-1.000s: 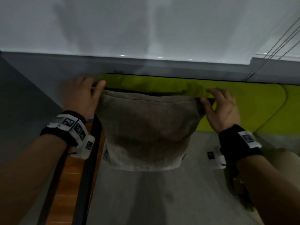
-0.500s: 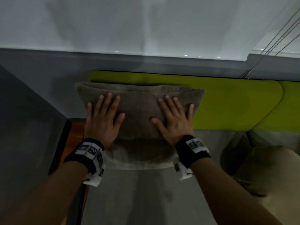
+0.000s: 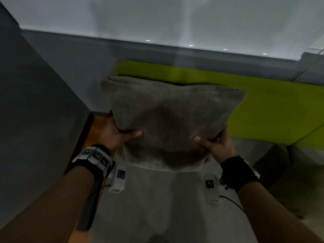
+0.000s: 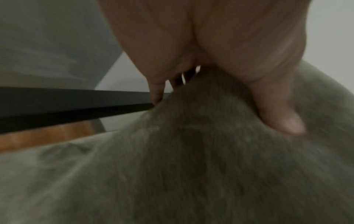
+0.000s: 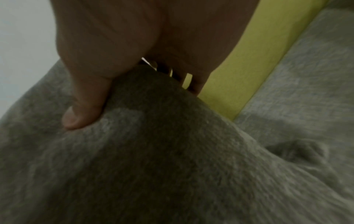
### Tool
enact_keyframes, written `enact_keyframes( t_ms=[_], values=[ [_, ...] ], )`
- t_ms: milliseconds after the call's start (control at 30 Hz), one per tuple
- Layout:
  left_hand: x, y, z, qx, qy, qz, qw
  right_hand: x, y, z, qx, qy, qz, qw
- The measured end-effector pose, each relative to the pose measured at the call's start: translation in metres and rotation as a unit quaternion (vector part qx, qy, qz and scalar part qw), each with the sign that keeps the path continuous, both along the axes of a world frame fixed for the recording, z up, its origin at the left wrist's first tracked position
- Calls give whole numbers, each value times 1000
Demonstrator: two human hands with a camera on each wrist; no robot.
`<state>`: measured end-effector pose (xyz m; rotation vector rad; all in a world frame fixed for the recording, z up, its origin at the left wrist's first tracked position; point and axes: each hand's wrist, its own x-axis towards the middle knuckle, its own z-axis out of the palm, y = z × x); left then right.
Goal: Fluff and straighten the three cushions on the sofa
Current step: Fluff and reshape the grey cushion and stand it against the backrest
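Cushion held at both lower sides, upright against the sofa back; grip marginal.

Left hand (image 3: 115,135) pinches the grey cushion (image 3: 171,120) at its lower left side, thumb in front, fingers (image 4: 158,91) curled behind. The cushion stands on the grey seat (image 3: 166,204), leaning on the green backrest (image 3: 266,109). Right hand (image 3: 215,146) grips the lower right side likewise. Risk, as judged: both holds take mostly cover fabric, so a hard shake may slip a corner free, or tip the cushion off the sofa's left end.
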<state>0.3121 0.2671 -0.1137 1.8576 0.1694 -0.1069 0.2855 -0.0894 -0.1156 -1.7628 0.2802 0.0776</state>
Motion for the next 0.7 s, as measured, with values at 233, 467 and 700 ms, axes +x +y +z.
enact_keyframes(
  t_ms=[233, 467, 700],
  values=[
    [4, -10, -6, 83, -10, 78, 993, -2, 16, 2, -99, -21, -85, 991],
    [-53, -43, 11, 252, -284, -59, 923, -30, 84, 28, -459, -312, 131, 822],
    [15, -16, 11, 388, -107, -174, 899, 28, 42, 11, -383, -15, 19, 924]
  ],
)
